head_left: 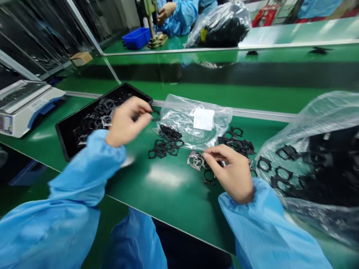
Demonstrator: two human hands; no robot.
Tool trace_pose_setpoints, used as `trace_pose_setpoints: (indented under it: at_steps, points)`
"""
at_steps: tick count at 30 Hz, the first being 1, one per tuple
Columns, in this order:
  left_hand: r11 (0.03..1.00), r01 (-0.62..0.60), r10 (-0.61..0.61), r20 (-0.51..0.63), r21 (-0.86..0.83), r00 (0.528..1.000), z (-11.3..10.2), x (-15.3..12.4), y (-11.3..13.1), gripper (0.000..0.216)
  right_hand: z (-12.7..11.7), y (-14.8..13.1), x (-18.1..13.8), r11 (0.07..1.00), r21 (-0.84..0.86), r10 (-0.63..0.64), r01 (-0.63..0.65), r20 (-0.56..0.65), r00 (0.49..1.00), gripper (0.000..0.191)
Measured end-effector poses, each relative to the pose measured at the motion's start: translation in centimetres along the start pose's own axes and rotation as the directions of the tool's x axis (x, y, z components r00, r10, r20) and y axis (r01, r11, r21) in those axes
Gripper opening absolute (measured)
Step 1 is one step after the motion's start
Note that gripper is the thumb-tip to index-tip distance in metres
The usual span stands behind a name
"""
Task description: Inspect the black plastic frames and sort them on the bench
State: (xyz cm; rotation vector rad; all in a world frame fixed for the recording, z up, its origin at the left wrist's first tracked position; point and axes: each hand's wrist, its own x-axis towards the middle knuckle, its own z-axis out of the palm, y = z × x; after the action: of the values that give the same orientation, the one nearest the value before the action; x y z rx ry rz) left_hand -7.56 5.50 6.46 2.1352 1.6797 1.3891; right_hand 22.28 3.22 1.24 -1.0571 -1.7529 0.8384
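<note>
Left grip (127, 121): fingers pressed together over the corner of the black tray (62, 142); blurred, contents not discernible. Right grip (231, 172): curled down on the green surface (168, 186), fingertips touching the grey frame (195, 160) beside the loose black frames (164, 147); cannot tell if pinching.

No legible text is present. The white label (203, 118) on the clear plastic bag (179, 112) carries print too small to read. The scale (25, 106) panel is likewise illegible.
</note>
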Motion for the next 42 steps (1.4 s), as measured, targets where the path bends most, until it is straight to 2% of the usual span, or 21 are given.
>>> trace_pose_setpoints:
  at_steps: [2,3,4,7,8,10,12,14,15,16,19,22,24,26,28,31,35,37,39,42]
  points:
    - [0.997,0.042,-0.036,-0.089,0.066,0.995,-3.3,2.2,-2.2,0.015,-0.2,0.3,0.0,0.99,-0.134,-0.051,0.053,0.022,0.998,0.011]
    - [0.98,0.073,-0.038,-0.188,0.184,0.982,-4.7,3.0,-3.4,0.017,-0.2,0.5,-0.1,0.978,-0.197,-0.063,0.069,0.035,0.997,0.012]
    - [0.953,0.131,-0.08,-0.193,0.271,0.978,-5.8,3.6,-4.7,0.016,-0.1,0.7,-0.2,0.961,-0.261,-0.07,0.087,0.072,0.995,0.013]
    - [0.835,0.313,-0.2,-0.281,0.453,0.939,-7.5,4.0,-7.4,0.011,0.4,0.9,-0.6,0.898,-0.42,-0.069,0.134,0.165,0.984,0.012]
    - [0.796,0.331,-0.211,-0.281,0.506,0.936,-7.5,3.6,-7.8,0.014,0.6,0.9,-0.7,0.877,-0.453,-0.076,0.16,0.199,0.977,0.012]
    - [0.771,0.243,-0.133,-0.224,0.589,0.965,-7.0,2.3,-7.7,0.014,0.9,0.8,-0.9,0.832,-0.51,-0.082,0.219,0.277,0.957,0.017]
    - [0.811,0.059,-0.005,-0.094,0.582,0.996,-5.7,0.9,-6.7,0.009,1.0,0.7,-1.1,0.794,-0.546,-0.081,0.266,0.339,0.937,0.026]
    - [0.824,-0.056,0.059,0.012,0.563,0.998,-4.2,0.0,-5.6,0.01,1.1,0.7,-1.1,0.776,-0.561,-0.079,0.289,0.369,0.926,0.031]
    - [0.825,-0.089,0.087,0.03,0.558,0.996,-3.4,-0.1,-5.1,0.01,1.1,0.8,-1.1,0.773,-0.562,-0.081,0.295,0.374,0.924,0.03]
    - [0.833,-0.102,0.125,-0.005,0.544,0.992,-2.7,-0.2,-4.8,0.009,1.1,0.9,-1.1,0.772,-0.562,-0.085,0.297,0.372,0.924,0.029]
    - [0.876,-0.224,0.199,0.102,0.428,0.975,-1.1,-0.2,-4.1,0.01,1.1,1.2,-1.0,0.783,-0.551,-0.097,0.287,0.348,0.932,0.021]
    - [0.878,-0.342,0.241,0.307,0.335,0.921,0.4,-1.5,-2.8,0.009,1.2,1.5,-1.0,0.81,-0.519,-0.107,0.273,0.327,0.939,0.016]
    - [0.863,-0.43,0.267,0.481,0.267,0.835,1.4,-2.8,-1.5,0.014,1.2,1.6,-1.0,0.826,-0.499,-0.114,0.263,0.309,0.944,0.022]
    - [0.854,-0.456,0.248,0.575,0.251,0.78,2.5,-4.0,-0.6,0.019,1.2,1.6,-1.0,0.841,-0.48,-0.121,0.25,0.283,0.951,0.024]
    - [0.861,-0.444,0.216,0.612,0.247,0.761,3.3,-4.6,-0.1,0.023,1.2,1.5,-1.1,0.855,-0.461,-0.129,0.237,0.253,0.959,0.024]
    - [0.873,-0.429,0.211,0.611,0.234,0.763,3.8,-4.6,-0.1,0.017,1.2,1.2,-1.1,0.876,-0.428,-0.149,0.221,0.195,0.969,0.023]
    - [0.871,-0.448,0.28,0.545,0.203,0.791,3.5,-3.9,0.6,0.012,1.1,0.8,-0.9,0.941,-0.31,-0.124,0.137,0.061,0.99,0.02]
    - [0.895,-0.424,0.319,0.464,0.14,0.826,3.4,-3.6,1.6,0.011,1.1,0.5,-0.8,0.986,-0.165,-0.032,0.032,0.005,0.999,0.021]
    - [0.936,-0.351,0.321,0.378,0.011,0.868,3.7,-3.5,2.9,0.011,1.2,0.2,-0.7,0.992,0.042,0.118,-0.118,0.005,0.993,0.027]
    - [0.96,-0.148,0.218,0.302,-0.238,0.928,4.9,-3.9,4.4,0.013,1.2,-0.2,-0.5,0.89,0.319,0.315,-0.327,0.092,0.945,0.037]
